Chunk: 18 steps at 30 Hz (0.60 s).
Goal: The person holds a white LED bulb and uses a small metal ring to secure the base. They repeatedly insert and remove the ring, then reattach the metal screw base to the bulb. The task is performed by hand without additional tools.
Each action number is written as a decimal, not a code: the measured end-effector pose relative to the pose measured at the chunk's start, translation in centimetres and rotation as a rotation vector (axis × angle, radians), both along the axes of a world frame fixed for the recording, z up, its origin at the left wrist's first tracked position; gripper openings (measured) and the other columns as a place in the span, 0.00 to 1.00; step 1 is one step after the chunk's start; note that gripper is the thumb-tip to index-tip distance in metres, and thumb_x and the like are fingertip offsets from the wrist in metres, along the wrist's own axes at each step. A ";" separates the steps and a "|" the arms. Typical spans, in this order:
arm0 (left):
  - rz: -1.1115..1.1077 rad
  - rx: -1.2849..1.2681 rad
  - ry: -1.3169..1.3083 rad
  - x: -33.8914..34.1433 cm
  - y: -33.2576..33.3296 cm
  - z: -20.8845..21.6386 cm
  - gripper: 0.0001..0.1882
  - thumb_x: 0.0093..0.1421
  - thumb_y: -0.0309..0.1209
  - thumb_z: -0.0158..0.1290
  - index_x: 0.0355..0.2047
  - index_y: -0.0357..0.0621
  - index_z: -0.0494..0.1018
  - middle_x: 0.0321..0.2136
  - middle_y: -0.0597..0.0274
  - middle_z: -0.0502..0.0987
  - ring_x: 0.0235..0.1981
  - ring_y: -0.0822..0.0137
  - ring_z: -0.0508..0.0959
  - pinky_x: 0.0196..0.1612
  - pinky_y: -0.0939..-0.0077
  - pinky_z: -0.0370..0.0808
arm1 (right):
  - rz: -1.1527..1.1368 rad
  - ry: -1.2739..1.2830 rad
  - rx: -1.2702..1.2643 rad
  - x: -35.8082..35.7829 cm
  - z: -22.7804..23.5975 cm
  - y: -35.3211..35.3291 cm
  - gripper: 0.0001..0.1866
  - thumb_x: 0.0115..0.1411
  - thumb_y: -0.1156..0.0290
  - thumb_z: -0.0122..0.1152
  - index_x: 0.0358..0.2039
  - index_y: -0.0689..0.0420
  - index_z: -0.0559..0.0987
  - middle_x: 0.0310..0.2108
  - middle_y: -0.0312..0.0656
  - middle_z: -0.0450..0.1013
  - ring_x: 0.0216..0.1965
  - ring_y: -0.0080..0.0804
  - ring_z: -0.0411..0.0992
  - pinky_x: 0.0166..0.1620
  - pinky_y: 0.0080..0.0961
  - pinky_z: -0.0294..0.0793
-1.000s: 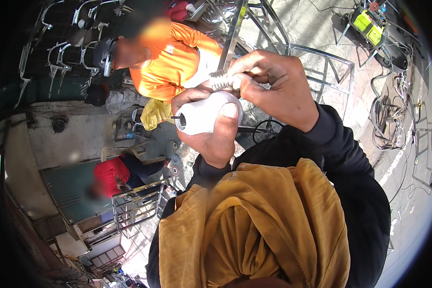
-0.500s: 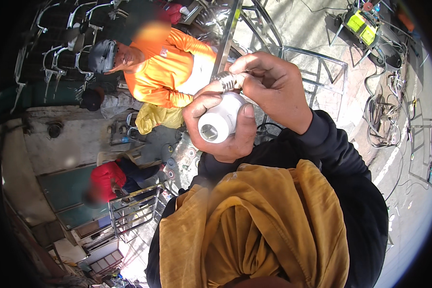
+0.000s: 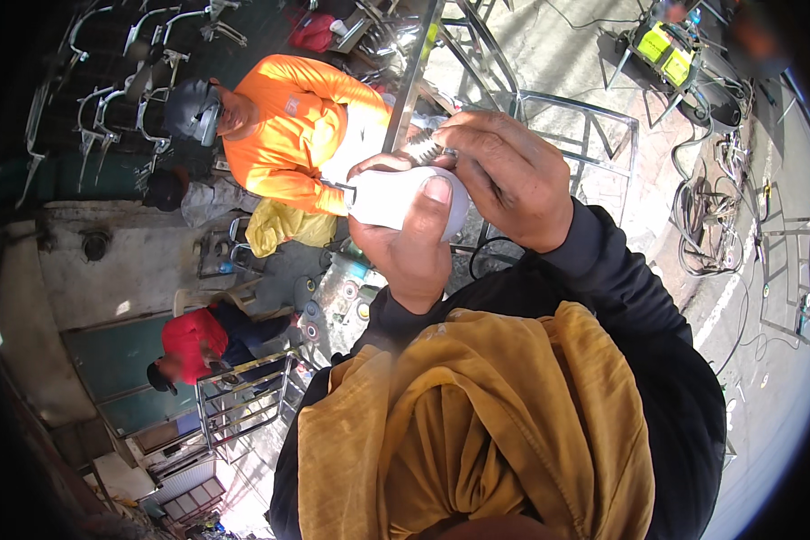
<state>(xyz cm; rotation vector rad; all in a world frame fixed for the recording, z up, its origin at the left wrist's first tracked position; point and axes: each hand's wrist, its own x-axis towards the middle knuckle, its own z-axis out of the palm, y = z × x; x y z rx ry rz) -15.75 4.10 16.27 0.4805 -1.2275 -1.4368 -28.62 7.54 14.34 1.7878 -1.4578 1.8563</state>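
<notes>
My left grip [image 3: 414,250] braces, my right grip [image 3: 517,178] pinches

The white pear-shaped housing [image 3: 387,200] is raised in front of my chest, near the middle of the scene, with my left fingers wrapped round it and the thumb pressed on its upper face. Just on its far side is a ridged silver piece [image 3: 422,148], shaped like a screw thread, and my right fingertips are drawn together at its right end. How it meets the housing, if it does, I cannot tell, because my fingers cover that spot. As I judge it, handling this fine wants the left to do the bracing: thumb firm without squeezing, since a smooth, rounded shell could roll in the palm. The right should pinch with the very tips, in line with the thread, so the ridges are not pushed askew. Bringing my wrists close together would help the two parts stay true to each other, and tipping the ridges toward my eyes would free them from behind my knuckles. As for writing, I can read none on the housing or the silver piece. The orange shirt [image 3: 288,135] on the co-worker at far left has a small mark on the chest, too small to make out, and any print on the yellow-panelled machine [image 3: 666,52] at far right is beyond reading from here
</notes>
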 end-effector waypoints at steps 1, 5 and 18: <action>-0.037 0.084 0.029 0.0 0.1 0.2 0.18 0.52 0.25 0.58 0.42 0.37 0.67 0.36 0.56 0.74 0.36 0.67 0.76 0.45 0.70 0.74 | -0.015 0.031 0.006 -0.2 0.0 0.2 0.15 0.48 0.81 0.65 0.39 0.61 0.78 0.36 0.46 0.76 0.36 0.43 0.77 0.38 0.32 0.79; -0.308 0.453 0.067 0.8 -0.9 1.3 0.16 0.57 0.30 0.55 0.44 0.39 0.68 0.38 0.55 0.75 0.40 0.50 0.79 0.40 0.53 0.79 | -0.081 0.214 0.008 -1.3 0.2 1.4 0.17 0.46 0.79 0.65 0.40 0.60 0.79 0.37 0.44 0.75 0.39 0.42 0.77 0.40 0.32 0.79; -0.541 1.004 0.068 0.3 -2.3 -0.9 0.14 0.58 0.37 0.54 0.37 0.38 0.74 0.34 0.53 0.77 0.35 0.47 0.78 0.35 0.56 0.82 | 0.273 0.203 0.208 -6.0 -1.8 3.2 0.17 0.50 0.86 0.62 0.42 0.61 0.78 0.39 0.46 0.76 0.39 0.45 0.77 0.41 0.32 0.79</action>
